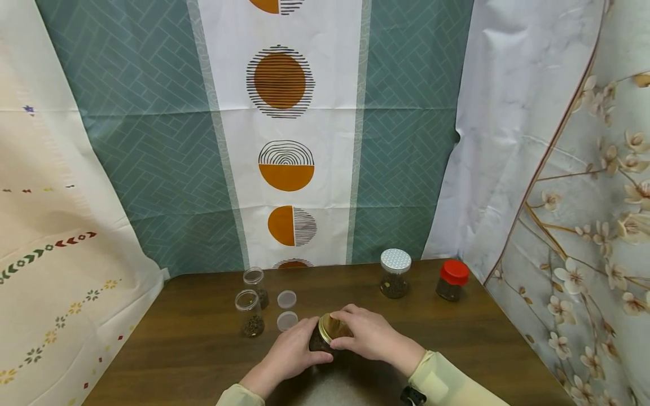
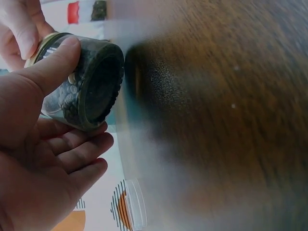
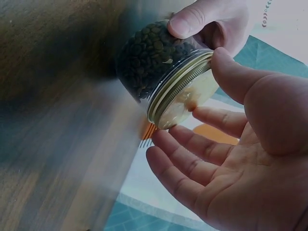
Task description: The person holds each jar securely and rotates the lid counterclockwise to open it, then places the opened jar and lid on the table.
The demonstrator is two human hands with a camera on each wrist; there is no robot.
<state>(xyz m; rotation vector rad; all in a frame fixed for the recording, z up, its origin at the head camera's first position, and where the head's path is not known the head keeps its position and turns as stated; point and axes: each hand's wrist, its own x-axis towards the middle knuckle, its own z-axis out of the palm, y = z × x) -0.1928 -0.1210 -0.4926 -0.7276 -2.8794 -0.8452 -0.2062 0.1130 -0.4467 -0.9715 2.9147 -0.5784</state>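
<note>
A clear jar [image 3: 149,57] of dark, seed-like pieces is held tilted just above the table's front part, its base turned to the left hand's wrist camera. My left hand [image 1: 291,349] grips the jar's body, thumb on one side and fingers on the other. A gold lid [image 3: 187,96] with a ridged rim sits on the jar's mouth. My right hand [image 1: 368,335] holds this lid by its edge, between thumb and fingertips, with the palm off the lid's face. In the head view, both hands partly hide the jar.
Two clear jars, a nearer one [image 1: 250,316] and a farther one [image 1: 255,282], stand left with dark contents. Beside them lie two translucent lids [image 1: 286,299]. At the back right are a jar with a patterned lid [image 1: 395,273] and one with a red lid [image 1: 453,279]. Curtains [image 1: 411,141] border the table [image 1: 193,332].
</note>
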